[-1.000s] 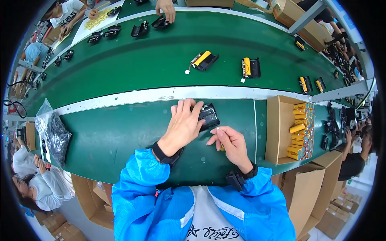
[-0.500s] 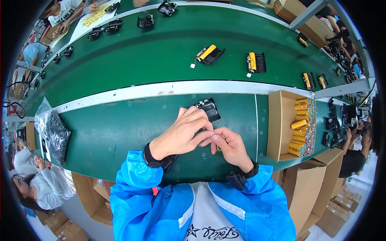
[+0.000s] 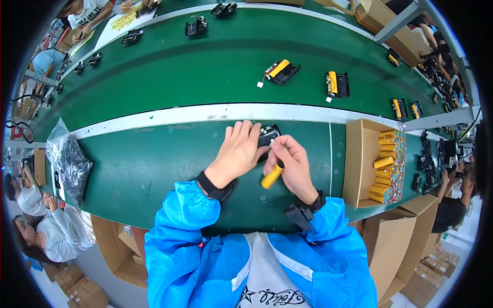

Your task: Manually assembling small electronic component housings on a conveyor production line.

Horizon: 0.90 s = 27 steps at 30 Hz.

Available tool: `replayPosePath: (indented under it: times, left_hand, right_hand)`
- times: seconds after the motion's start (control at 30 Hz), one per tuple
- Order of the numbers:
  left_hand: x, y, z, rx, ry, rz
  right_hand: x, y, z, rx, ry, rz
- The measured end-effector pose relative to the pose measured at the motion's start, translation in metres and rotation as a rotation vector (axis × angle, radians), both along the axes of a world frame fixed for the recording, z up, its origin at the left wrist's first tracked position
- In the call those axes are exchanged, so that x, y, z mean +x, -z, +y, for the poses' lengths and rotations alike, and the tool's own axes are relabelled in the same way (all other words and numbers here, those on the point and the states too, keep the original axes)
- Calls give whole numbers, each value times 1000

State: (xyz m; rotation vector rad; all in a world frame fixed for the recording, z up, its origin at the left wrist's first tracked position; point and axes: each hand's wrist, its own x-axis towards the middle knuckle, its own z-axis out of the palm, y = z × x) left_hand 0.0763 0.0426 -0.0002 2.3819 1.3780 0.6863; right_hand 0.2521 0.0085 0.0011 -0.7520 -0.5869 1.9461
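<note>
A black plastic housing (image 3: 268,135) with a small circuit board along its upper edge lies on the green bench in front of me. My left hand (image 3: 237,154) is closed on its left side, back of the hand upward. With thumb and forefinger, my right hand (image 3: 291,163) pinches a small white connector (image 3: 272,143) close against the housing. Below the right hand's fingers a yellow cylindrical battery (image 3: 270,178) sits tilted; its upper end and wires are mostly hidden.
An open cardboard box (image 3: 359,167) of yellow batteries stands at the right. A plastic bag (image 3: 69,167) of dark parts lies at the left. Beyond the white rail (image 3: 205,114), black housings, some with batteries (image 3: 281,72), sit on the green belt. Other people work around.
Both hands, earlier together below the housing, have moved up to it. The left now holds the housing; the right has brought the connector there. The battery shows more. Belt parts have shifted right.
</note>
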Motion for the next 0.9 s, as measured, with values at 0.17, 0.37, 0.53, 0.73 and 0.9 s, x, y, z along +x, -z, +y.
replayPosePath:
  times: [0.17,0.37,0.53,0.73,0.9]
  left_hand:
    - [3,3,0,-31,-1,94]
    - [3,8,1,21,3,129]
    - [3,9,0,25,-4,129]
    - [3,8,2,24,0,125]
    - [2,7,4,52,-12,108]
  right_hand:
    - [-15,20,12,602,382,-926]
    - [-20,31,17,480,341,-1304]
    - [-24,27,21,450,295,-1274]
    - [-24,18,26,334,194,-1301]
    - [-22,15,33,235,178,-1212]
